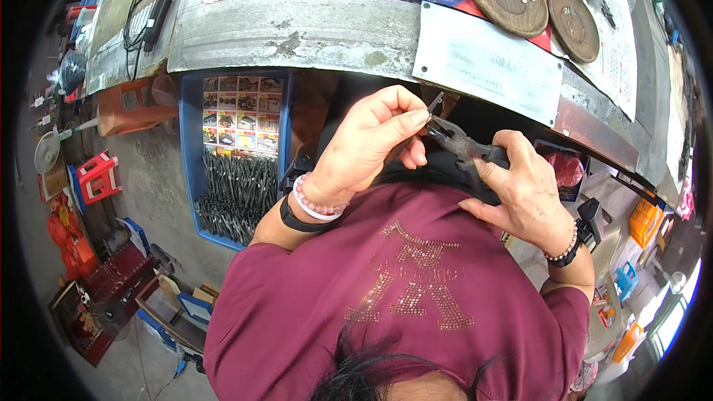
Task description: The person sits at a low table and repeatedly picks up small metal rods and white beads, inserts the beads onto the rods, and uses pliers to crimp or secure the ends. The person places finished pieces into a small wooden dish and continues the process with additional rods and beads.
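My left hand [375, 141] pinches a small, thin dark metal piece [437, 102] between thumb and fingertips, in front of the bench edge. My right hand [526, 191] is wrapped round the handles of a pair of pliers [464, 147]. The jaws point left and meet the metal piece close to my left fingertips; I cannot tell whether they grip it. On the bench at the upper right, a round wooden dish [484, 9] holds many small shiny round bits. A smaller wooden dish [575, 48] beside it holds a few thin, tiny parts.
A worn grey bench top [312, 37] runs across the front, with a pale plate [483, 59] at its edge. Below it, to the left, a blue bin [191, 148] holds many dark slender parts [234, 189]. A red stool [98, 177] stands farther left.
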`<move>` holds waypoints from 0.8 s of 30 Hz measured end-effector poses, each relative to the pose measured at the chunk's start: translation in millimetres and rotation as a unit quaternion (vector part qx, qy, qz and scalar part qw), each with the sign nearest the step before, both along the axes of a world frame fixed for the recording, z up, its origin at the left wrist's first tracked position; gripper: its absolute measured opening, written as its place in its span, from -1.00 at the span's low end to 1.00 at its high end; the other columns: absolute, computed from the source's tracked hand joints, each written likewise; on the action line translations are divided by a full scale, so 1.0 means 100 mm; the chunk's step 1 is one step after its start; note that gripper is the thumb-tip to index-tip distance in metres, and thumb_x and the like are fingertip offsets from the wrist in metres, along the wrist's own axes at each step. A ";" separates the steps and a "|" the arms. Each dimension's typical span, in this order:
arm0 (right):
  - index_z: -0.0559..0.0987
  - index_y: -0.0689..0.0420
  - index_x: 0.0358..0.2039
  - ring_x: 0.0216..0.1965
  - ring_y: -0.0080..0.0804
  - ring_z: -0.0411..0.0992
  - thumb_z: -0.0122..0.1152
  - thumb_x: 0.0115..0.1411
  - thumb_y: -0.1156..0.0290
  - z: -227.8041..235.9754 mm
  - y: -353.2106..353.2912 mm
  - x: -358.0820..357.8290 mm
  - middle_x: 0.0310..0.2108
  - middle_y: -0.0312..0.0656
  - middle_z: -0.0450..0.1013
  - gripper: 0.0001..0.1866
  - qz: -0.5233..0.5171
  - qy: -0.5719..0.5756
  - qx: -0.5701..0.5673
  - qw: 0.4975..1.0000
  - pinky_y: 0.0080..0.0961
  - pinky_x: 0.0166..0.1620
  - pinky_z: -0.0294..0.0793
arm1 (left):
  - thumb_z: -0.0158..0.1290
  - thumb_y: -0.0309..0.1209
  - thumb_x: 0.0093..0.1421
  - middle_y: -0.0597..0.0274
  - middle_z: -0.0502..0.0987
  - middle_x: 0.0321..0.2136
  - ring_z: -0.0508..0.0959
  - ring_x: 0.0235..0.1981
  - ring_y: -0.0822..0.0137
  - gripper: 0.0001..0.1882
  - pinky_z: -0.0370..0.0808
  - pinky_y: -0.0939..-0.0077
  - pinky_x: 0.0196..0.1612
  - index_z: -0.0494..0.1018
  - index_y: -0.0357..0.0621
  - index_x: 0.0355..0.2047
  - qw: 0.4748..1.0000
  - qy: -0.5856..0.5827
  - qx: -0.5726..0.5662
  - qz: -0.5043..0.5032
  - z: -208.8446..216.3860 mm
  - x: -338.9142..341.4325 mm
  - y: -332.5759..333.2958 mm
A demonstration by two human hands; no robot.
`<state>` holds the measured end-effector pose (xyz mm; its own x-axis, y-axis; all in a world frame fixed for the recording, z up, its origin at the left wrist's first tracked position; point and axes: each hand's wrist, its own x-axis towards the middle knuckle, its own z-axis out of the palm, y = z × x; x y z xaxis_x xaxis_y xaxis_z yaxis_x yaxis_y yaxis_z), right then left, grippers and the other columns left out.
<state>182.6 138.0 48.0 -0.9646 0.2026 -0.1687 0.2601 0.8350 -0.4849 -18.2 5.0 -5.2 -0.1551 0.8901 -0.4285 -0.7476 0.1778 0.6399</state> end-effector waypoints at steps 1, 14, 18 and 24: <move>0.55 0.08 -0.13 -0.16 -0.11 0.33 0.47 -0.23 0.21 0.00 0.00 0.00 -0.13 -0.03 0.24 -0.43 0.001 -0.001 0.001 1.000 -0.30 -0.21 0.43 | 0.03 -0.41 0.27 0.30 0.47 -0.49 0.51 -0.61 0.48 -0.88 0.46 0.67 -0.55 0.38 -0.21 -0.28 1.000 0.005 -0.002 -0.002 0.00 0.00 0.00; 0.57 0.10 -0.19 -0.19 -0.16 0.32 0.42 -0.16 0.30 -0.02 -0.04 0.00 -0.16 -0.05 0.25 -0.54 0.002 0.006 0.051 0.999 -0.34 -0.24 0.42 | 0.00 -0.40 0.29 0.29 0.47 -0.52 0.52 -0.58 0.52 -0.87 0.47 0.69 -0.51 0.38 -0.22 -0.31 0.997 0.067 -0.013 -0.035 -0.02 -0.01 0.00; 0.57 0.11 -0.18 -0.25 -0.16 0.34 0.40 -0.14 0.29 -0.04 -0.06 -0.01 -0.17 -0.04 0.26 -0.55 -0.006 -0.034 0.008 0.999 -0.31 -0.26 0.44 | 0.00 -0.41 0.29 0.29 0.47 -0.54 0.52 -0.58 0.52 -0.87 0.47 0.70 -0.51 0.38 -0.22 -0.33 0.997 0.073 -0.019 -0.031 -0.04 0.02 0.00; 0.56 0.07 -0.12 -0.25 -0.10 0.38 0.42 -0.13 0.14 -0.08 0.01 -0.03 -0.23 -0.05 0.24 -0.46 -0.013 -0.015 -0.285 0.958 -0.27 -0.24 0.47 | 0.03 -0.42 0.27 0.32 0.47 -0.53 0.49 -0.61 0.53 -0.88 0.45 0.70 -0.53 0.38 -0.22 -0.33 0.996 0.089 -0.022 -0.015 -0.09 0.01 -0.01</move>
